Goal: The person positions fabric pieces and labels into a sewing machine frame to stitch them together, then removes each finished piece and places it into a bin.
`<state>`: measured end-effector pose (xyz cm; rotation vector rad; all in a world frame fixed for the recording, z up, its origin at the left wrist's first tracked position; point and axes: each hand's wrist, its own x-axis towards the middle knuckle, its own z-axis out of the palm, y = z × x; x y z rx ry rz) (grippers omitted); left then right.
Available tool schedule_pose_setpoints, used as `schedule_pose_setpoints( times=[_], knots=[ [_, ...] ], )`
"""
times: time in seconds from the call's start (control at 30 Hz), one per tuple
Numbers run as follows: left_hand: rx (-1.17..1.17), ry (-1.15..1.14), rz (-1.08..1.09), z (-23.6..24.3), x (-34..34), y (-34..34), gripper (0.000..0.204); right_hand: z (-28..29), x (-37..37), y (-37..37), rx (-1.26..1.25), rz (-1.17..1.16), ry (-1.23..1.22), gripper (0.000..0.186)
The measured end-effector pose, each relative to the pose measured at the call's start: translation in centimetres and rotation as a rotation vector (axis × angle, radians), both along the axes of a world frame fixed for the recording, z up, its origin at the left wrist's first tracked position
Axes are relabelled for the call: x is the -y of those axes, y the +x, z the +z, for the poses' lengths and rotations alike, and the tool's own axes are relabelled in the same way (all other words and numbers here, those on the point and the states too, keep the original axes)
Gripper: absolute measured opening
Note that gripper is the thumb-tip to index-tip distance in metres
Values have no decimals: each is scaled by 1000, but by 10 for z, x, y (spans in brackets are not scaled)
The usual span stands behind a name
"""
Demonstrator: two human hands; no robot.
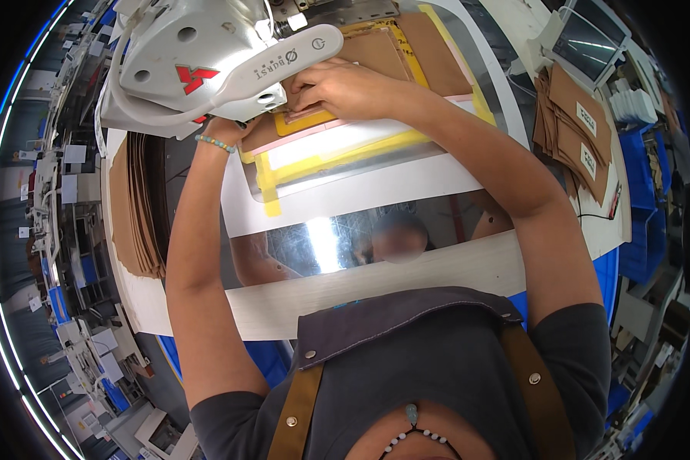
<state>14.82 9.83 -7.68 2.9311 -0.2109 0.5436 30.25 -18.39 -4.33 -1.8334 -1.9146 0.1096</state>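
In the head view, your right hand (343,86) presses flat, fingers extended, on a thin brown leather piece (376,54) lying on the glossy white surface (360,192), inside a yellow-taped template (337,157). The piece's long axis runs away from you. Your left hand (226,130) is mostly hidden beneath the white sewing machine head (192,61); its grip is unclear. Brown leather stacks (134,207) lie left.

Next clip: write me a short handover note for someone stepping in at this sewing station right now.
Left hand: mostly hidden under the white sewing machine head, at the left edge of the brown leather-like piece.
Right hand: pressed flat on that piece beside the needle area.
The piece sits in a clear template with yellow tape edges.
Cut brown pieces: stacks at left and right.
Stitching progress cannot be told.
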Motion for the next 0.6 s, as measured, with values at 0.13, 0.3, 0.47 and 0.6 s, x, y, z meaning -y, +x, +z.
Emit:
schedule_pose_setpoints(
  times=[0.13,0.3,0.47,0.6],
  knots=[
    [9,-64,-31,-7,3,10,49,-8,2,3,13,-58,17,38],
    [-52,-164,-39,-10,-15,19,48,11,-2,1,14,6,-79,39],
    [-55,13,9,-25,-19,4,46,-4,-12,10,151,-93,-6,38],
    [-131,-330,49,-28,-4,-8,44,-14,-15,11,199,-83,-51,39]
  ],
)
